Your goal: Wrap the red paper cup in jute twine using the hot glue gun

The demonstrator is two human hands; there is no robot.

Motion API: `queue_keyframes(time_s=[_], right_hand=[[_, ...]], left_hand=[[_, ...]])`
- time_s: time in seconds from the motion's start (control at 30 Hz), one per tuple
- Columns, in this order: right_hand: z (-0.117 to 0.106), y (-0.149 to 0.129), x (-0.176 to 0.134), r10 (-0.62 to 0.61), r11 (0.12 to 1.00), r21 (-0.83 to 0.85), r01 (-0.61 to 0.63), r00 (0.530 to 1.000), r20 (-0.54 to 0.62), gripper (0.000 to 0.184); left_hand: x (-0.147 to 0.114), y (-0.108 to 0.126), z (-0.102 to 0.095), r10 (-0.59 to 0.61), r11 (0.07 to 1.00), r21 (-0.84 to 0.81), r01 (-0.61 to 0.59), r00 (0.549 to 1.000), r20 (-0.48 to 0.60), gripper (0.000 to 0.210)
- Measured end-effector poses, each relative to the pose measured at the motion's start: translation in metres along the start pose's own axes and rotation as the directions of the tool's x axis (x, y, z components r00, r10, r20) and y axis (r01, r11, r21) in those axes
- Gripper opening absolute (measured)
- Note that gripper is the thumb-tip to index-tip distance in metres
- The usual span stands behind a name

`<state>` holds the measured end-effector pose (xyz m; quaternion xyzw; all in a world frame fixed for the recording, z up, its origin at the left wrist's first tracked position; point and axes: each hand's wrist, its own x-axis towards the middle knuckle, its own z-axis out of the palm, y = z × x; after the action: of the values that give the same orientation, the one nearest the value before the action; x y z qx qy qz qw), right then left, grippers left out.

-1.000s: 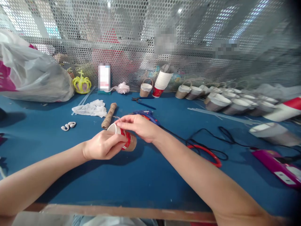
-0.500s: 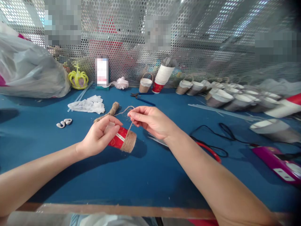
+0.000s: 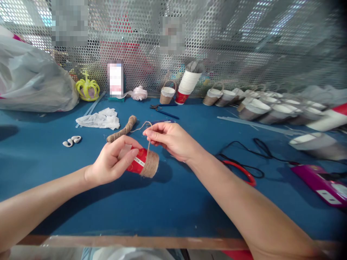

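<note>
A red paper cup (image 3: 137, 165) lies tilted on its side in the air over the table, its base end pointing right. Jute twine (image 3: 150, 164) is wound in close turns around that base end. My left hand (image 3: 110, 159) grips the cup near its rim, fingers closed around it. Up and to the right, my right hand (image 3: 165, 139) pinches the strand that rises from the wound part. From the pinch the strand loops back to a twisted hank of twine (image 3: 123, 129) lying behind my left hand.
Pliers (image 3: 164, 111), crumpled white material (image 3: 99, 119) and small white curled pieces (image 3: 72, 141) lie around. Twine-covered cups (image 3: 252, 110) line the back right, beside a stack of paper cups (image 3: 189, 82). A purple power strip (image 3: 317, 182) and red-handled tool (image 3: 240, 171) are at right.
The cup has turned slightly in my left hand, and the wound twine reaches a little further along it. My right hand has shifted slightly left, still pinching the strand.
</note>
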<state>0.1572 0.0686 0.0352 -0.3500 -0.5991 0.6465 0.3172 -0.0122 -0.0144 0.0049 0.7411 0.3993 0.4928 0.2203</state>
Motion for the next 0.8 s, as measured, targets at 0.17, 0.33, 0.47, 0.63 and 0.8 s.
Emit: queue_keyframes(time_s=[0.17, 0.33, 0.47, 0.63, 0.8], right_hand=[[0.0020, 0.0002, -0.0007, 0.014, 1.000, -0.019, -0.014, 1.000, 0.005, 0.024], [0.0033, 0.0023, -0.0004, 0.008, 1.000, -0.029, -0.008, 1.000, 0.014, 0.021], [0.0042, 0.0033, -0.0011, 0.015, 0.999, -0.037, -0.015, 1.000, 0.007, 0.020], [0.0056, 0.0041, -0.0021, 0.027, 0.999, -0.042, -0.026, 0.999, 0.020, 0.020], [0.0077, 0.0064, -0.0035, 0.041, 0.999, -0.028, -0.040, 0.999, 0.011, 0.019]], left_hand=[[-0.0022, 0.0006, -0.0016, 0.057, 0.995, 0.079, -0.056, 0.998, -0.014, 0.009], [-0.0039, -0.0004, -0.0030, 0.109, 0.987, 0.120, -0.106, 0.994, -0.019, 0.009], [-0.0053, -0.0010, -0.0028, 0.115, 0.988, 0.108, -0.112, 0.993, -0.018, 0.010], [-0.0059, 0.0004, -0.0028, 0.146, 0.984, 0.107, -0.144, 0.989, -0.019, 0.013], [-0.0050, 0.0034, -0.0029, 0.179, 0.977, 0.123, -0.173, 0.983, -0.035, 0.014]])
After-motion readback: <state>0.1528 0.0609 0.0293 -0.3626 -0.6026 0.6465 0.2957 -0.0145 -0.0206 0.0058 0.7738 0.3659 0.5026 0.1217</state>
